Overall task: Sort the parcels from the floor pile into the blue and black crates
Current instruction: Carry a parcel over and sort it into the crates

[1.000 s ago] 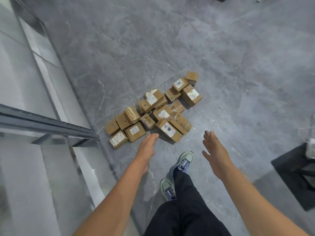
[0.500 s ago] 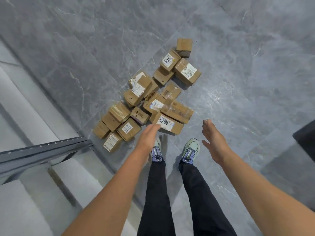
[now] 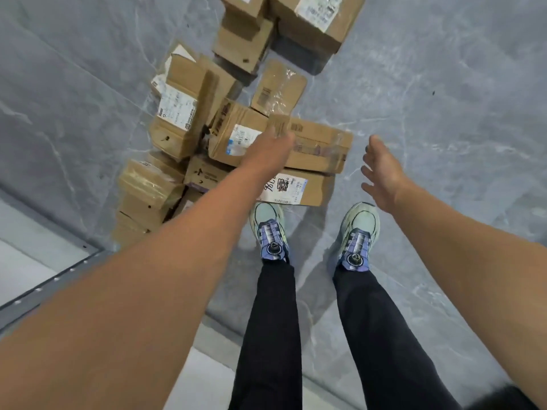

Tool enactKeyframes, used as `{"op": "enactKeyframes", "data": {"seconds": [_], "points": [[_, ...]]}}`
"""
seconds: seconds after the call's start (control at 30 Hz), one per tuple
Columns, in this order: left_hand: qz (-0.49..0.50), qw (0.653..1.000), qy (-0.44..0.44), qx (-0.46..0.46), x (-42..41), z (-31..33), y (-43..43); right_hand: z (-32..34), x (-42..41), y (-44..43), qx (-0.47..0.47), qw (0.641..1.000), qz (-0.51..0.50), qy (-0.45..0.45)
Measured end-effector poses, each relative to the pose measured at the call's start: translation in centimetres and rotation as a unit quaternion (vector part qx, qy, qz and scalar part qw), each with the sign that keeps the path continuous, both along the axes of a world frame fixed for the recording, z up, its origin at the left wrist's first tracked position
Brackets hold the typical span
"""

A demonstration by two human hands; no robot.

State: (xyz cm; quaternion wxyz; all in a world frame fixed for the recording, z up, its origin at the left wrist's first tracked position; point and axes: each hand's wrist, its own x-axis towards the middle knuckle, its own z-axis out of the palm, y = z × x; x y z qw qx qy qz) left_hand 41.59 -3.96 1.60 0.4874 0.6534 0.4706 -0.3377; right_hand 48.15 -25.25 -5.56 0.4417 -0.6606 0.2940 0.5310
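Where the grey marbled floor [image 3: 444, 84] fills most of the view, a pile of brown cardboard parcels [image 3: 183, 113] is seen lying on it, running from the upper edge down to the person's feet. Two legs in black trousers [image 3: 272, 335] are planted just below the pile. A grey metal rail [image 3: 44, 288] is seen below and left of the pile. The left hand [image 3: 273, 145] is stretched over the pile's near part, above a long taped parcel [image 3: 322, 149]; its fingers are foreshortened and blurred, so whether they are open, closed or gripping cannot be told. The right hand [image 3: 381, 173] is held just right of the pile, over bare floor, its fingers straight and spread, with nothing held. Pale green and purple shoes [image 3: 269, 229] are set at the pile's near edge, the left toe just beside a white-labelled parcel [image 3: 296, 187].
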Motion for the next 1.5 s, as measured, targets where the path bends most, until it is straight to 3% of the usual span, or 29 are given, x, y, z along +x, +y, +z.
{"op": "enactKeyframes", "data": {"seconds": [0.3, 0.57, 0.73, 1.07, 1.27, 1.5], "points": [[0.014, 1.000, -0.007, 0.005, -0.1, -9.2, -0.3, -9.6, -0.5, 1.0, -0.002, 0.999, -0.028, 0.019], [0.032, 0.998, -0.045, -0.007, 0.3, -7.5, -1.1, -5.7, -0.1, 0.4, 0.035, 0.996, -0.081, -0.005], [0.045, 0.996, -0.080, -0.013, 1.4, 0.0, -2.2, 3.2, 1.9, -2.0, 0.031, 0.989, -0.124, -0.077], [0.033, 0.984, -0.161, -0.065, 6.8, 23.4, -9.5, 26.6, 4.7, -9.4, 0.019, 0.957, -0.203, -0.205], [-0.079, 0.977, -0.188, -0.070, 8.0, 34.8, -13.7, 40.3, 2.0, -15.4, 0.008, 0.927, -0.263, -0.266], [-0.193, 0.948, -0.215, -0.138, 7.1, 45.7, -19.3, 52.2, -5.7, -21.3, -0.028, 0.886, -0.324, -0.330]]}}
